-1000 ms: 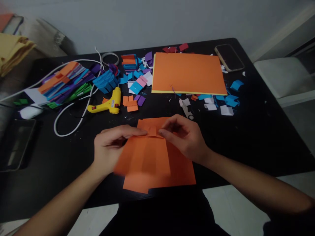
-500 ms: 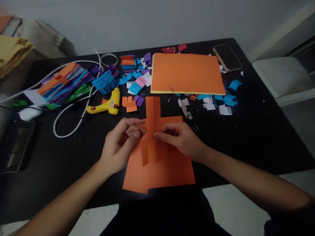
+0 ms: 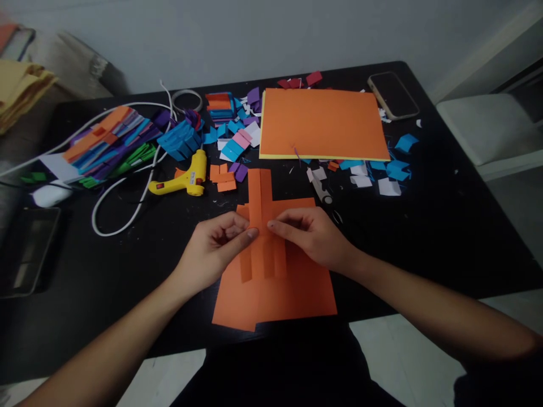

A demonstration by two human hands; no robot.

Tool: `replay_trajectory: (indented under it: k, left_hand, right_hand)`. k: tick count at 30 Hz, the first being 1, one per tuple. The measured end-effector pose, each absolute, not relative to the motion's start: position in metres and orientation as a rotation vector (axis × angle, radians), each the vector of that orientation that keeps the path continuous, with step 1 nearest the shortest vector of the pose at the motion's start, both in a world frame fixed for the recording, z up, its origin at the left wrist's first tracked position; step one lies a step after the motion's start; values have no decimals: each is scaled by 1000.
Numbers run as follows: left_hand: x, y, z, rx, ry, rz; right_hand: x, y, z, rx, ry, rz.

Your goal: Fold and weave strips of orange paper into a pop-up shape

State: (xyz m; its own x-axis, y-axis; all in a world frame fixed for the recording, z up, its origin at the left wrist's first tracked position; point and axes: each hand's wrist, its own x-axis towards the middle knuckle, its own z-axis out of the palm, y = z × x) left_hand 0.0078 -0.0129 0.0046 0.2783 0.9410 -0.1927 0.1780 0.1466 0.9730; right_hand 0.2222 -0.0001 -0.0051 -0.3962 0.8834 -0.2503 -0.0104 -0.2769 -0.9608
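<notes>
Between my two hands is a creased orange paper strip (image 3: 260, 198), held upright above larger orange sheets (image 3: 292, 297) on the black table. My left hand (image 3: 218, 243) pinches the strip's left edge, thumb in front. From the other side, my right hand (image 3: 309, 234) grips its right edge between thumb and fingers. Folded lengthwise creases run along the strip. Its lower part hangs over the sheets, where darker orange flaps or shadows show; I cannot tell which.
A yellow glue gun (image 3: 186, 178) lies left of the strip. Beyond are a stack of orange sheets (image 3: 322, 124), bundles of coloured strips (image 3: 114, 141), a white cable (image 3: 95, 209), a phone (image 3: 392, 96) and a grey-handled cutting tool (image 3: 320, 189). Blue paper scraps (image 3: 397, 171) lie at right.
My left thumb and fingers have closed onto the strip's left edge. The strip has shifted slightly left, and my right hand stays on its right edge.
</notes>
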Motion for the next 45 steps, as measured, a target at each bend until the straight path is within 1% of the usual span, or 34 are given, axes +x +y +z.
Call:
replay_trajectory:
  k: [6,18,24,29,34,38,40,45]
  left_hand:
    - [10,-14,4,1285,1167,775]
    - [5,-12,4,1311,1333,779]
    - [5,-9,7,1355,1253,745]
    - [3,-7,6,1391,1216,774]
    - [3,-7,-1,1239,1204,825]
    - [8,-8,-2,1184,1137,979]
    - [10,-10,0,1223,1102,962]
    - [9,-12,3,1430,995,817]
  right_hand:
    - [221,-3,-7,-1141,-1407,1664]
    - [223,-2,-8,-1126,-1464,1580]
    - [222,0,-6,-1165,-1457,1574]
    - [223,2,-6,-1175,-1425,1609]
    - [224,2,-7,-1149,-1343,1700]
    - [223,0,-8,-994,-1273,1806]
    - [222,-1,-9,-899,-1255,1846]
    - [217,-4,-15,-936,-1333,1654]
